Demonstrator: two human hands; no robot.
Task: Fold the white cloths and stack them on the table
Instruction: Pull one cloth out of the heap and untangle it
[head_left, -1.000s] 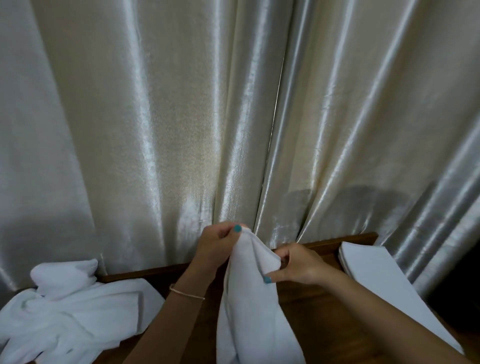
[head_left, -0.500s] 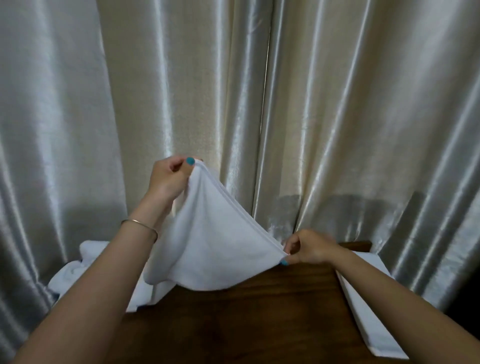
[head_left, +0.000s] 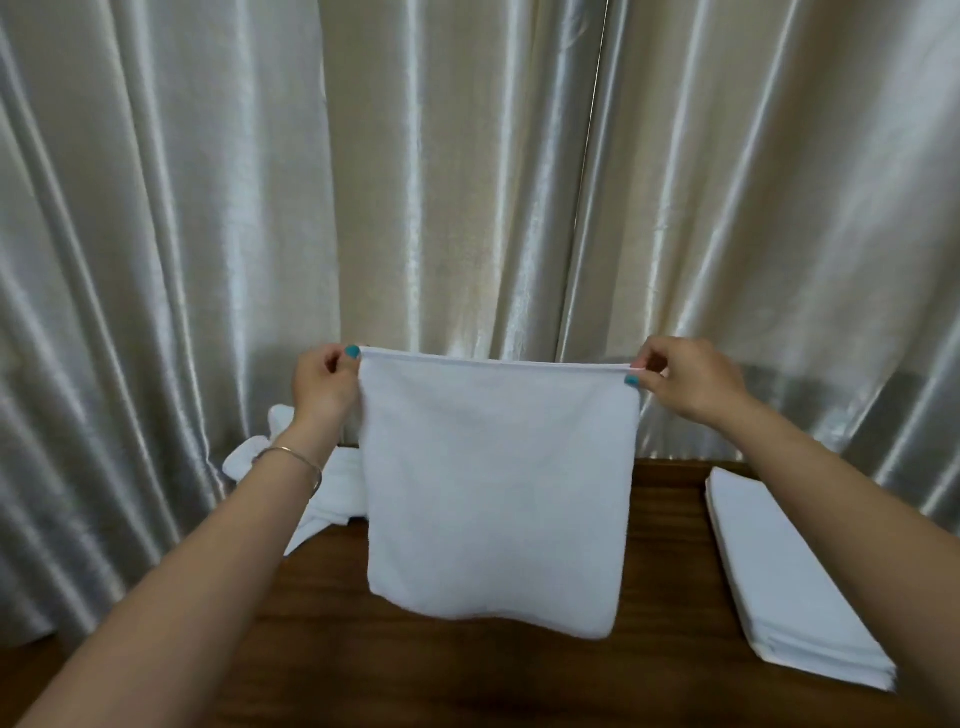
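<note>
**Cloth held spread above the table: risks at the pinch**

My left hand (head_left: 323, 387) pinches the cloth (head_left: 496, 488) at its upper left corner between thumb and fingers; my right hand (head_left: 685, 376) pinches the upper right corner the same way. The top edge runs nearly level between them, and the cloth hangs flat, its lower edge loose above the table (head_left: 415, 670).

Each grip takes only a little fabric, so I judge that a corner could slip free if I swing the cloth down quickly. The free lower edge may curl or land skewed, giving an uneven fold.

An unfolded pile (head_left: 332, 493) lies at the left, just behind the hanging cloth, and could snag it. The folded stack (head_left: 779, 587) sits at the right, close to my right forearm, which might nudge it.
</note>
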